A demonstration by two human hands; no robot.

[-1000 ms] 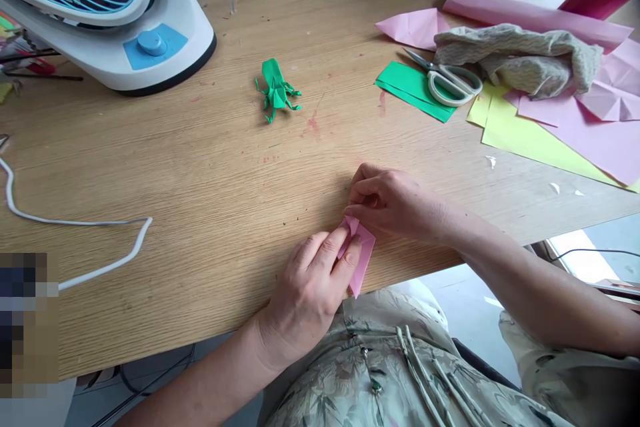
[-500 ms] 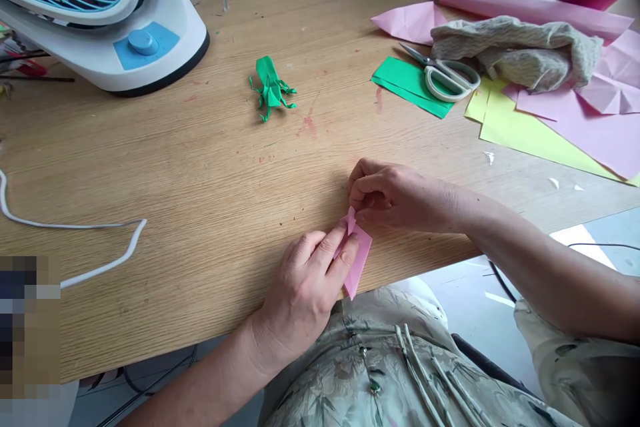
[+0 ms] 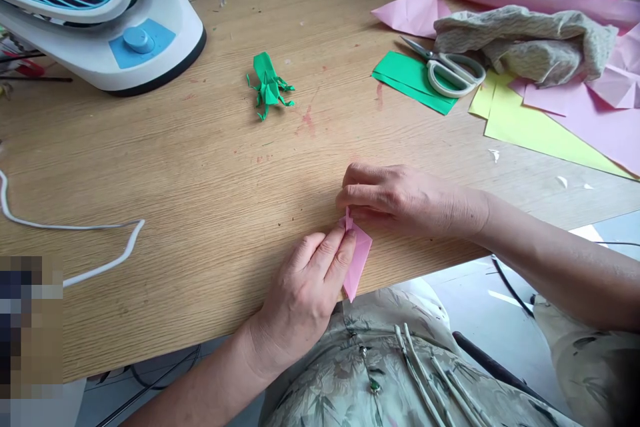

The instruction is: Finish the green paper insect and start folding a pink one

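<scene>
A small pink folded paper [image 3: 361, 260] lies at the table's front edge, its lower point near my clothing. My left hand [image 3: 310, 280] holds it down, index and middle fingers over its left side; the thumb is hidden. At the upper end a narrow strip of the paper stands up, and the curled fingers of my right hand [image 3: 395, 197] pinch it. The fingertips of that hand are partly hidden behind its knuckles. Farther back on the table stands a green origami figure [image 3: 270, 85] with thin, bent legs.
A white and blue fan [image 3: 165, 33] stands at the back left, with a white cord [image 3: 75, 223] below it. Scissors [image 3: 457, 73] rest on green paper [image 3: 400, 77]. To their right lie yellow paper [image 3: 530, 137], pink sheets [image 3: 605, 130] and a crumpled cloth [image 3: 525, 43].
My right hand has shifted slightly left and turned, its fingers now reaching farther over the paper's upper end. The raised strip looks narrower and more upright. My left hand has barely moved.
</scene>
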